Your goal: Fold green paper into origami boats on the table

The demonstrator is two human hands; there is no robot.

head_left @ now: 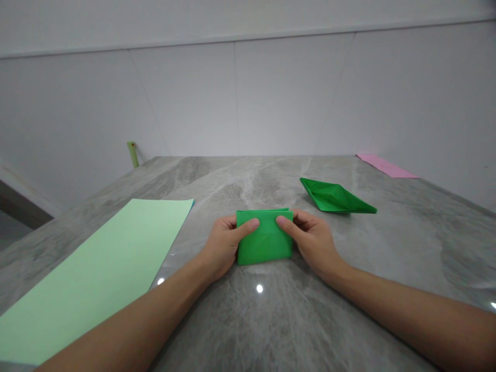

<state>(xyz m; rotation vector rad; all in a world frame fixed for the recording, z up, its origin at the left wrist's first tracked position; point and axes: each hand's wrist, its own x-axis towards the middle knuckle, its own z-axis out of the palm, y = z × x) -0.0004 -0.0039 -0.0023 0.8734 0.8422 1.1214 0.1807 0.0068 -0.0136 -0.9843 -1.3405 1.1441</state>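
Observation:
A folded green paper lies on the grey marble table right in front of me. My left hand grips its left edge, thumb pressed on top. My right hand pinches the right edge the same way, thumb on the upper face and fingers behind. Both hands are closed on the paper. Further back to the right rests a finished green paper boat, flat on the table, apart from my hands.
A light green sheet lies flat at the left, reaching the near edge. A pink sheet sits at the far right by the white wall. A small green stick leans at the far left corner.

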